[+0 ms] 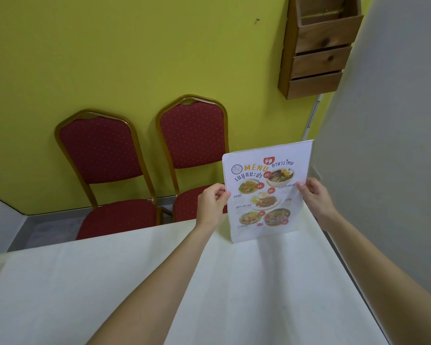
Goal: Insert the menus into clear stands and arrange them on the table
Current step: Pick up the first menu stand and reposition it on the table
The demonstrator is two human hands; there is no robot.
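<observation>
A white menu sheet [265, 192] with food photos and the word MENU stands upright at the far right part of the table [135, 282], inside a clear stand whose edge shows along its top and right side. My left hand [210, 204] pinches the menu's left edge about halfway up. On the opposite edge, at the same height, my right hand [314, 195] grips it. The bottom of the sheet rests on the white tablecloth. The stand's base is hard to make out.
Two red padded chairs with gold frames [102, 170] [193, 150] stand behind the table against the yellow wall. A wooden wall rack [316, 51] hangs at the upper right. A grey wall [388, 145] runs close along the table's right side.
</observation>
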